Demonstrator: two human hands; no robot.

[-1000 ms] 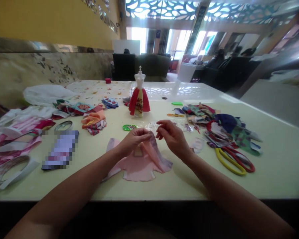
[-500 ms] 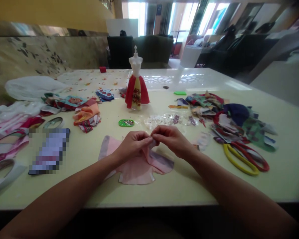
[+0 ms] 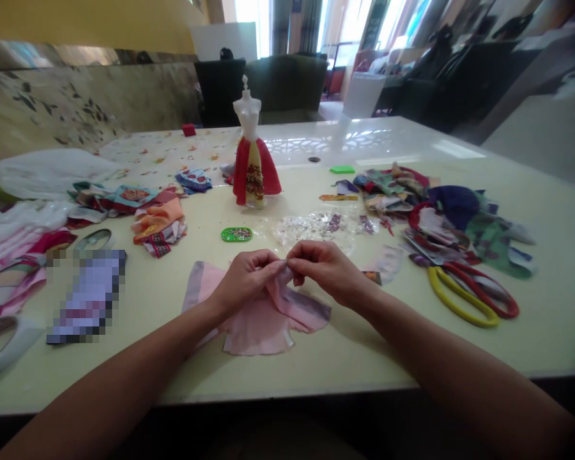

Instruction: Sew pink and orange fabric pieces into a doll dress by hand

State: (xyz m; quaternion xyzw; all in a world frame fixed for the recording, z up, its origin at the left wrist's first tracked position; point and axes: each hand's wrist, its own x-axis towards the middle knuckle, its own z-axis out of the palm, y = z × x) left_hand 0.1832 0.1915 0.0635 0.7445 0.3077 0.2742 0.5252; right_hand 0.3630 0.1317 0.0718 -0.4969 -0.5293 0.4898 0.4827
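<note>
A small pink garment with grey-lilac edges lies partly spread on the table, its upper part lifted between my hands. My left hand pinches a raised fold of it between thumb and fingers. Touching the same fold, my right hand is closed in a pinch at the fabric's edge; anything small between its fingertips is hidden. Just beyond my hands is a green tray of beads. Behind it stands a white doll-sized dress form wearing a red and yellow skirt.
Scissors with yellow and red handles lie at right beside a heap of fabric scraps. Clear bags of beads sit past my right hand. At left are a blurred-out phone-like item, orange fabric and tape rolls.
The view has shifted slightly, so the table's things appear a little further left. Both hands keep their pinch on the pink garment, with the fingers moved only slightly.
</note>
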